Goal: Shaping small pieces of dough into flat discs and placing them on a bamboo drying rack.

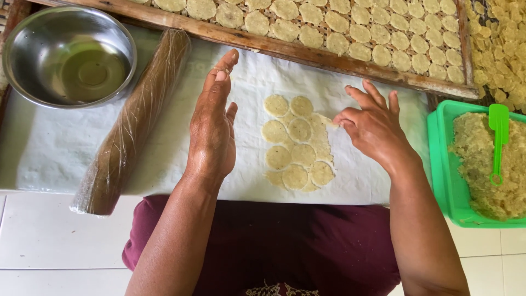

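Observation:
A thin sheet of pale dough (298, 143), cut into several round discs, lies on a white cloth (55, 148). My right hand (372, 123) pinches the sheet's upper right edge between thumb and fingertips, lifting a scrap of trim. Left of the sheet hovers my left hand (213, 120), open on its edge with fingers straight, touching nothing.
A plastic-wrapped wooden rolling pin (131, 123) lies diagonally on the cloth's left side. A steel bowl (68, 55) sits at top left. A wooden-framed drying rack (350, 30) full of discs spans the top. A green tub (471, 164) of dough with a green spatula (497, 140) stands at right.

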